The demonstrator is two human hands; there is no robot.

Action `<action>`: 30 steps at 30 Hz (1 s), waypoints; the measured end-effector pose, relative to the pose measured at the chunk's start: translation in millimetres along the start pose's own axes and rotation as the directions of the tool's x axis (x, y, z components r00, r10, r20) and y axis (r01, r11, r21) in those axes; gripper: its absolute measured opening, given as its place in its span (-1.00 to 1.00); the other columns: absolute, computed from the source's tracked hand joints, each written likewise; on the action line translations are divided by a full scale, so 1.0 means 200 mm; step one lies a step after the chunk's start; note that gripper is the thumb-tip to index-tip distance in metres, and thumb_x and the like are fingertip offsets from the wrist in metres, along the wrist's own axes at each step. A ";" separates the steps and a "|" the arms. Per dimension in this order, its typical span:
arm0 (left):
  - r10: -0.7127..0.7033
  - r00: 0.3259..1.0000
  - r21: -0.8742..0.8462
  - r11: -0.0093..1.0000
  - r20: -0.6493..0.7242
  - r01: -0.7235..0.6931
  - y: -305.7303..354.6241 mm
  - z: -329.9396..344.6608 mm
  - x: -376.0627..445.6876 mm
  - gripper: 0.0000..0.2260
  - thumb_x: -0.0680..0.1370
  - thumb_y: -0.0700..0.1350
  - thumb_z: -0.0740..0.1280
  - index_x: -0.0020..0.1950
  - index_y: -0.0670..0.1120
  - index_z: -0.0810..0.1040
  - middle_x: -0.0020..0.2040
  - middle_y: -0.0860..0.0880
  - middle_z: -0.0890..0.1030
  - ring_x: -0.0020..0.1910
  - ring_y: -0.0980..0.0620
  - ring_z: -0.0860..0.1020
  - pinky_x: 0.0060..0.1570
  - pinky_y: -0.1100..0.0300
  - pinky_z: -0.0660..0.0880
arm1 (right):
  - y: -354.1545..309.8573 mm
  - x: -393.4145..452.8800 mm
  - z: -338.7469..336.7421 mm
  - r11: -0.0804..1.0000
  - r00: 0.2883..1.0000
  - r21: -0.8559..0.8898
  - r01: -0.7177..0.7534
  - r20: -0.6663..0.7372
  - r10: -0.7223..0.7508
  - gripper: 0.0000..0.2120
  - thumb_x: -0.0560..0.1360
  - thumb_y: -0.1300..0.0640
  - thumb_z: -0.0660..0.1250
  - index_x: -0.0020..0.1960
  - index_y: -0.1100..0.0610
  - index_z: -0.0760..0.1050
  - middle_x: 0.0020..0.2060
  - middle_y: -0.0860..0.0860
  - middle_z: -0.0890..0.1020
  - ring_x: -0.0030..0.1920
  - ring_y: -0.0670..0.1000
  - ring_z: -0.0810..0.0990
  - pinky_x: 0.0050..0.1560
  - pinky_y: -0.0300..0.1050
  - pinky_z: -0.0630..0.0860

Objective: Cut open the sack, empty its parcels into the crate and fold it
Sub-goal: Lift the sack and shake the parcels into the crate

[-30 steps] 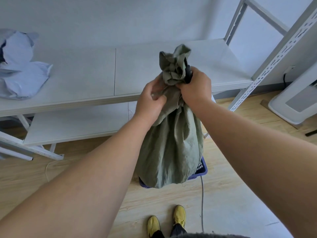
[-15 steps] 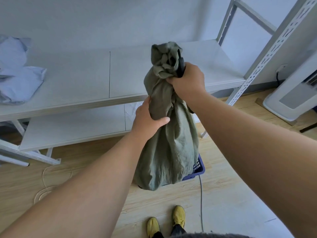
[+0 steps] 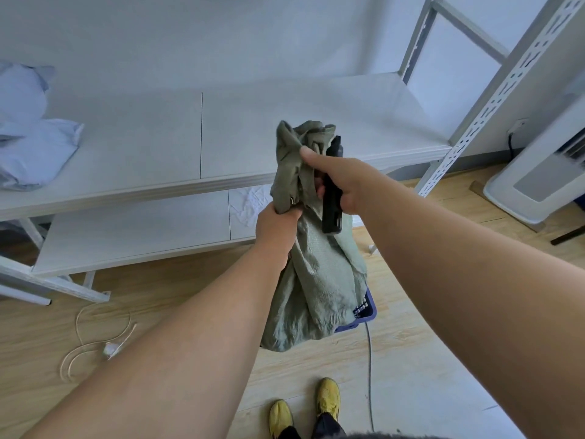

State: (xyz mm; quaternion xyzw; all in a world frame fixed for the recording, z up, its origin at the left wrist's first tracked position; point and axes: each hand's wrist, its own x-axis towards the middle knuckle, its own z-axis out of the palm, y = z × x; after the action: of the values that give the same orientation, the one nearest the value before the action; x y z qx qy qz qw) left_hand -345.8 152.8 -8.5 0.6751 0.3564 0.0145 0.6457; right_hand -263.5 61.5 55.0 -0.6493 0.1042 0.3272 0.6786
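- L hand has slid down off the bunched top since 1 s ago; now fist closed round the sack neck, lower.
- R hand wrapped on a black cutter, thumb pressing the top folds.
- Sack hangs in front of the shelf edge, over the blue crate on the floor.
- Means: neck looks cleared for the cut; not open yet, I'd judge.

Soft even daylight, wide-angle edge bending, slight motion blur.

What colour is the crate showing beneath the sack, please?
The crate is dark blue, seen in the head view, mostly hidden behind the olive-green sack.
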 end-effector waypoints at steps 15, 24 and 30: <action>-0.268 0.960 -0.138 0.957 -0.087 0.255 0.17 -0.01 0.08 -0.85 0.55 -0.19 0.22 -0.22 -0.13 0.43 -0.29 -0.08 0.46 -0.38 -0.03 0.40 -0.31 0.19 0.39 | 0.57 -0.05 0.03 0.637 0.911 -0.689 0.346 0.082 -0.405 -0.07 0.28 -0.02 0.56 0.52 -0.04 0.16 0.34 -0.04 0.45 0.33 0.04 0.37 0.29 -0.03 0.38; -0.059 0.954 0.049 0.998 0.295 0.047 0.09 -0.07 0.05 -0.57 0.43 0.02 0.50 0.26 -0.03 0.55 0.07 0.05 0.65 0.00 0.09 0.62 -0.13 0.29 0.48 | 0.41 0.00 -0.07 0.870 0.886 -0.472 0.140 -0.334 -0.323 -0.83 0.44 0.07 0.40 0.01 0.09 0.55 -0.12 0.05 0.65 -0.04 0.14 0.61 -0.13 -0.12 0.45; -0.006 0.945 0.201 0.978 0.326 -0.063 -0.06 -0.13 0.04 -0.53 0.53 -0.06 0.40 0.42 -0.02 0.38 0.15 0.12 0.51 0.14 0.06 0.51 0.05 0.20 0.40 | 0.14 0.05 -0.09 0.779 0.822 -0.590 0.214 -0.321 -0.470 -0.82 0.46 0.05 0.37 -0.02 0.14 0.55 -0.17 0.05 0.62 -0.12 0.12 0.57 -0.29 -0.16 0.35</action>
State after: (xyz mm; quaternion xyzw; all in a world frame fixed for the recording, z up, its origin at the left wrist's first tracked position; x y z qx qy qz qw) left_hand -357.5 178.1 -18.6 0.7372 0.2349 -0.1251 0.6210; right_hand -267.1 46.4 25.1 -0.8756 0.0411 0.0501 0.4787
